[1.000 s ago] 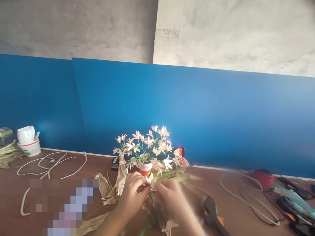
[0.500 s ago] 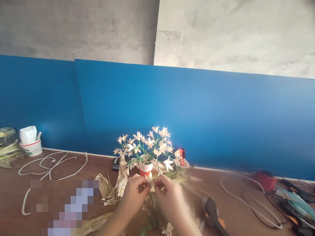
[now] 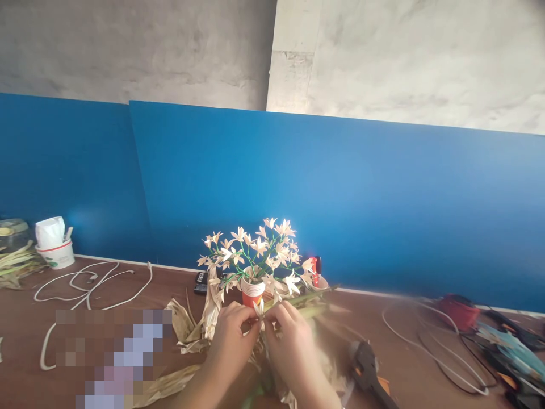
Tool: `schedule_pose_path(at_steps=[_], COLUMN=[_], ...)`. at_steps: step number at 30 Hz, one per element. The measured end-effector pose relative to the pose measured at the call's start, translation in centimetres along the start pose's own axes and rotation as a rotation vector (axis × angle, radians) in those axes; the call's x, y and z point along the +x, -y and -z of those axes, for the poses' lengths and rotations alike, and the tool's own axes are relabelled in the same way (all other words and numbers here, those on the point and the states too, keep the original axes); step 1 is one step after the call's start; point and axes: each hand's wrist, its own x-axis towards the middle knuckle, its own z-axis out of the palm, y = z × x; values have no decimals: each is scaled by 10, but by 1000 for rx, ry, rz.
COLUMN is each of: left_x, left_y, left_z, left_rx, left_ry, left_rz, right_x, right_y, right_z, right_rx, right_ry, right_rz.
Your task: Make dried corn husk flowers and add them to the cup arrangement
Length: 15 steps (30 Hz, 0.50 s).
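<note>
Between my fingertips is a small pale husk flower, its petals pointing up. My left hand pinches it from one side, thumb and forefinger pressed together. From the other side my right hand pinches at its base, and the exact grip there is partly hidden by the fingers. Just beyond stands an orange and white paper cup holding a bunch of cream flowers on green stems. Dried corn husks lie on the table to the left of my hands and beneath them.
A black glue gun lies right of my right forearm. White cables loop across the brown table at left. A white tub stands far left, a red object far right. A blue panel borders the back.
The small flower has turned slightly in my fingers and its petals stand more upright. My hands stay at nearly the same spot, and the view has shifted very slightly.
</note>
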Motion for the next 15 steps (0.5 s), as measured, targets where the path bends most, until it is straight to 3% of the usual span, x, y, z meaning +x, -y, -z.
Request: schedule_pose_path(at_steps=[5,15], left_x=[-1,0], left_y=[1,0], left_z=[-2,-1], left_rx=[40,2], left_ry=[-41,-52], left_rz=[-83,-56], right_x=[0,-1], right_y=[0,3], right_z=[-1,0], right_rx=[-17,51], right_ry=[30,41], right_rz=[-14,18])
